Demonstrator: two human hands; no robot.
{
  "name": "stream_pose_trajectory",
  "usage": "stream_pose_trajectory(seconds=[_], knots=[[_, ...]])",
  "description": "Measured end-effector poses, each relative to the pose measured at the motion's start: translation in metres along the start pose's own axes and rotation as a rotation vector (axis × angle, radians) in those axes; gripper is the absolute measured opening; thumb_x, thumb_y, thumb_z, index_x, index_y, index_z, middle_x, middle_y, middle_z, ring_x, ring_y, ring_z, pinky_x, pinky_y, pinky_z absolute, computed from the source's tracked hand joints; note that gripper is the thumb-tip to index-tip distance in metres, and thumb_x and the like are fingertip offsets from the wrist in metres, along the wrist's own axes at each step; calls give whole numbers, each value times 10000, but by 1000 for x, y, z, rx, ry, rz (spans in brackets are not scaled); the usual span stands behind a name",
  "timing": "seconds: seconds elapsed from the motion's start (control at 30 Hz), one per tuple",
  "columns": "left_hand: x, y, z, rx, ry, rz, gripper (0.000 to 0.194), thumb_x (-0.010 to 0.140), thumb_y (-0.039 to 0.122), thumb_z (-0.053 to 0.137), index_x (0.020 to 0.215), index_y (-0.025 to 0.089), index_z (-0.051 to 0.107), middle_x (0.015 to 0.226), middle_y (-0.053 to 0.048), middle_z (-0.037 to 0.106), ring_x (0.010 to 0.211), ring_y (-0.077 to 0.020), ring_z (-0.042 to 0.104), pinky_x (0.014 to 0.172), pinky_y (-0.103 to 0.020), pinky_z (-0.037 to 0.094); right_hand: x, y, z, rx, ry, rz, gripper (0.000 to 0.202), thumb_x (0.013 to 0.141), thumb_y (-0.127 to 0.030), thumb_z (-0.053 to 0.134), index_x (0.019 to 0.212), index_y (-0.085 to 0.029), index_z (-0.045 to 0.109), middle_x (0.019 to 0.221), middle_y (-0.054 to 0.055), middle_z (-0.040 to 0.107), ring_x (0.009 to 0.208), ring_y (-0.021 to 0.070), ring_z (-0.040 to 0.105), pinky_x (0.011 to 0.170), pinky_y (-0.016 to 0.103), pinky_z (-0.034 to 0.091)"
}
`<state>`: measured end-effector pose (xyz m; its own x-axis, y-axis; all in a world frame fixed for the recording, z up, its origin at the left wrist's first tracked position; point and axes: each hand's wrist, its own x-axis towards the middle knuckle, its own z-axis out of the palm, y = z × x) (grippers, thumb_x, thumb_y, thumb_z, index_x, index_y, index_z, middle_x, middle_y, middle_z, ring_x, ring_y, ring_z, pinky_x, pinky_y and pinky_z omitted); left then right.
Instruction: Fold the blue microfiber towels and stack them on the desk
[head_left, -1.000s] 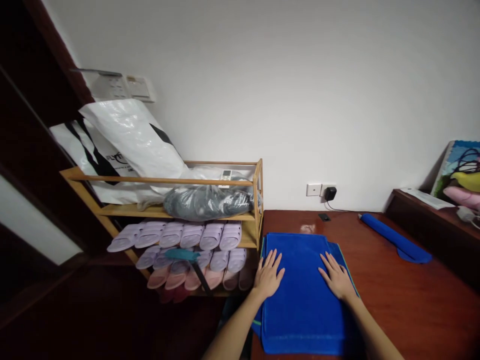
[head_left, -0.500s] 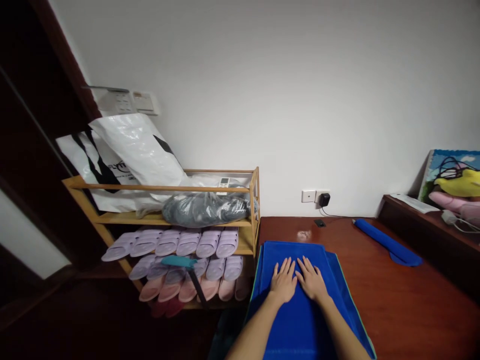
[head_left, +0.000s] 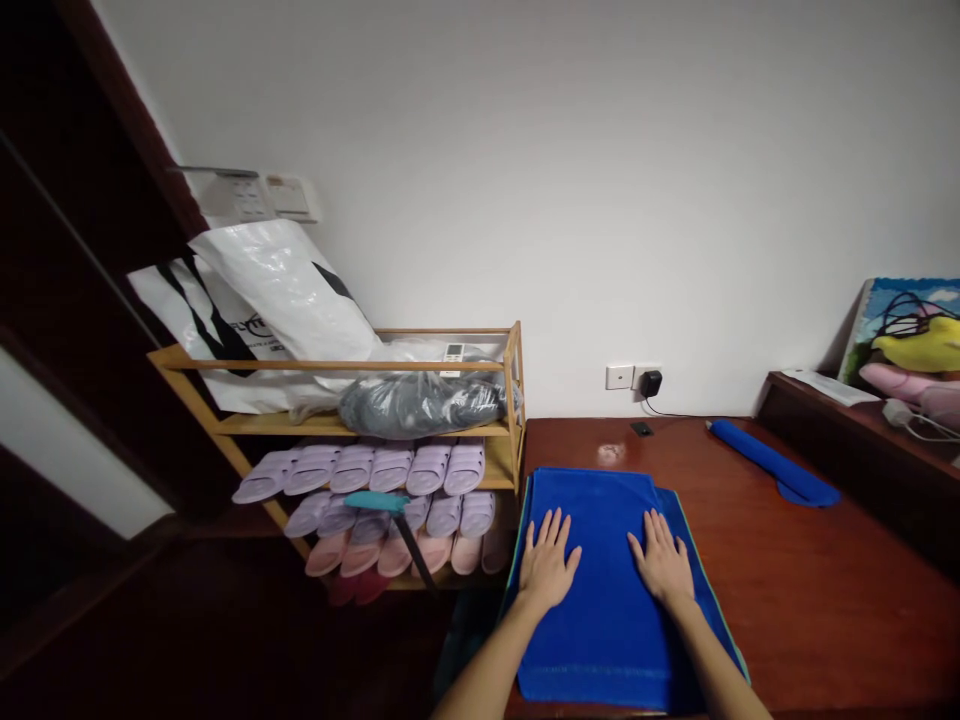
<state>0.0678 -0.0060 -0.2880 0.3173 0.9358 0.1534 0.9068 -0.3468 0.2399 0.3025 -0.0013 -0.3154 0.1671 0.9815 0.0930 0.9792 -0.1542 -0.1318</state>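
Observation:
A blue cloth (head_left: 596,620), like a towel, lies folded in layers on the reddish-brown wooden table (head_left: 802,600); a lower layer with a pale green edge shows along its right side. My left hand (head_left: 547,570) rests flat on the cloth's left part, fingers spread. On the right part lies my right hand (head_left: 664,562), palm down and open. Between the two hands the cloth looks smooth. Toward the back right of the table is a rolled or narrow-folded blue cloth (head_left: 772,462), apart from both hands.
Left of the table stands a wooden rack (head_left: 516,400) with several lilac slippers (head_left: 390,465), pink slippers (head_left: 364,555) and a white bag (head_left: 292,290). A black plug (head_left: 650,383) sits in the wall socket. At right, a raised ledge (head_left: 795,400) carries a yellow item (head_left: 926,345).
My hands have slid apart across the cloth, the left one leftward and the right one rightward. They were side by side near the middle before. The view has shifted slightly.

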Motion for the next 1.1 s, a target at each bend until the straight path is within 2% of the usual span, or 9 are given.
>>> stream_pose_trajectory(seconds=[0.13, 0.27, 0.4, 0.47, 0.57, 0.67, 0.77, 0.93, 1.1], knots=[[-23, 7, -3, 4, -15, 14, 607, 935, 533, 213, 1474, 252, 208, 1548, -33, 169, 1421, -239, 105, 1137, -532, 82, -28, 5, -5, 26, 7, -7, 726, 898, -558, 183, 1458, -97, 230, 1523, 96, 205, 1407, 229, 140, 1096, 481, 215], [-50, 18, -2, 37, -21, -16, 594, 925, 542, 255, 1470, 317, 182, 1560, -15, 78, 1419, -308, 43, 1082, -655, 56, -82, 21, -10, 129, 68, -83, 686, 901, -548, 229, 1449, -138, 278, 1519, 89, 224, 1405, 239, 149, 1092, 489, 233], [-73, 24, -7, 27, -71, 50, 594, 926, 544, 274, 1470, 336, 154, 1559, -19, 86, 1419, -304, 44, 1082, -642, 112, -146, 57, -21, 396, 43, -185, 612, 880, -551, 367, 1434, -297, 313, 1499, 26, 292, 1384, 247, 224, 1096, 490, 247], [-80, 23, -12, 12, -97, 100, 591, 931, 534, 284, 1471, 334, 153, 1556, -20, 107, 1420, -290, 76, 1093, -612, 138, -171, 84, -28, 600, -18, -185, 589, 836, -548, 477, 1382, -339, 408, 1474, 18, 345, 1356, 267, 295, 1093, 477, 267], [-85, 20, -18, -8, -106, 149, 573, 939, 512, 295, 1468, 329, 175, 1553, -16, 137, 1418, -273, 111, 1102, -582, 159, -192, 122, -33, 953, -64, 0, 475, 738, -583, 590, 1078, -264, 683, 1295, 70, 571, 1203, 304, 503, 1026, 398, 389], [-85, 19, -19, -11, -93, 157, 565, 942, 505, 306, 1465, 324, 190, 1552, -18, 149, 1417, -265, 118, 1102, -571, 169, -202, 138, -28, 1165, -59, 411, 515, 567, -685, 669, 750, -205, 711, 921, 91, 722, 1022, 348, 612, 924, 399, 473], [-86, 21, -17, 11, -93, 154, 567, 943, 503, 314, 1466, 320, 191, 1550, -21, 156, 1417, -263, 122, 1099, -560, 191, -204, 118, -20, 1415, -229, 621, 599, 529, -710, 685, 862, -213, 712, 885, 78, 727, 1022, 348, 616, 899, 430, 485], [-99, 27, -16, 70, -56, 163, 566, 951, 484, 303, 1472, 315, 157, 1545, -20, 176, 1412, -268, 143, 1097, -543, 221, -195, 57, -27, 1810, -557, 603, 619, 624, -581, 722, 1082, -172, 651, 1040, 103, 703, 1067, 289, 609, 932, 377, 477], [-119, 32, -17, 83, -26, 169, 574, 957, 461, 301, 1477, 320, 101, 1543, -19, 176, 1408, -267, 160, 1089, -538, 251, -199, 47, -46, 1812, -634, 585, 592, 573, -425, 798, 1075, -147, 654, 975, 109, 721, 1029, 304, 626, 944, 394, 476]])
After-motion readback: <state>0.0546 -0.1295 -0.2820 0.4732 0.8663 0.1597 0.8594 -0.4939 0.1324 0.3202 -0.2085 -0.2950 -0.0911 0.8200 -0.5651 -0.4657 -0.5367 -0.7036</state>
